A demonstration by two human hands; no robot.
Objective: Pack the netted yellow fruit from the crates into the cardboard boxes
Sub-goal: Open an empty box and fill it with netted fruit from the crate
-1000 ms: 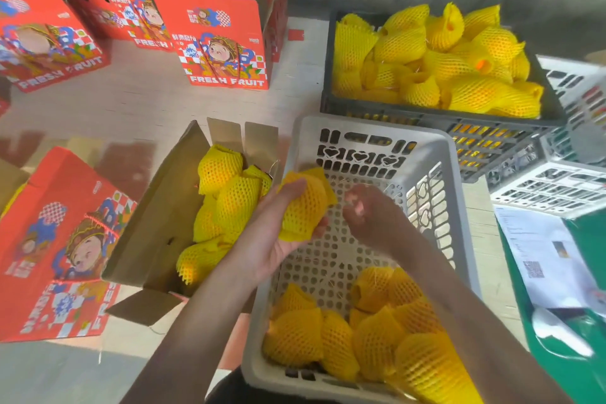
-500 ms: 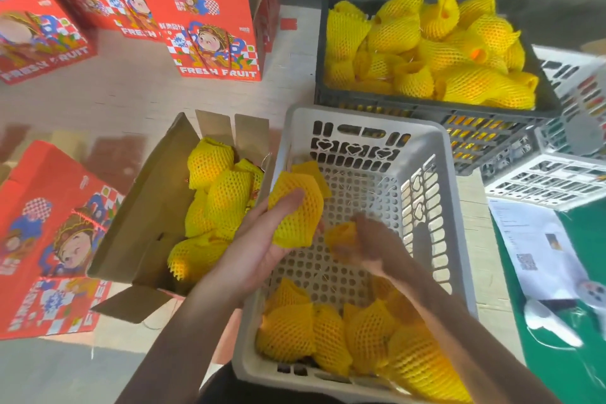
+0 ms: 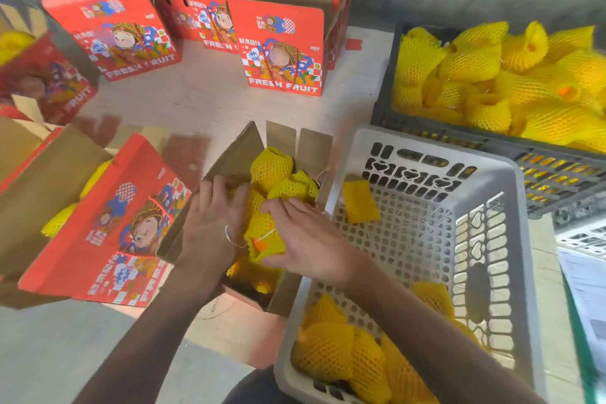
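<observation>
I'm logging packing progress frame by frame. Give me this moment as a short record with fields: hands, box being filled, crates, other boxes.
left hand: open, resting on netted fruit inside the open cardboard box
right hand: holds a netted yellow fruit over the same box
box contents: several netted fruits, not yet full
grey crate: a few netted fruits at the near end, one loose yellow net
dark crate: heaped with netted fruit
red printed boxes: standing behind, flaps open

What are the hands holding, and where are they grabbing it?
The right hand grips a netted yellow fruit by its lower end, over the open cardboard box. The left hand lies flat against the fruit's side and grips nothing.
</observation>
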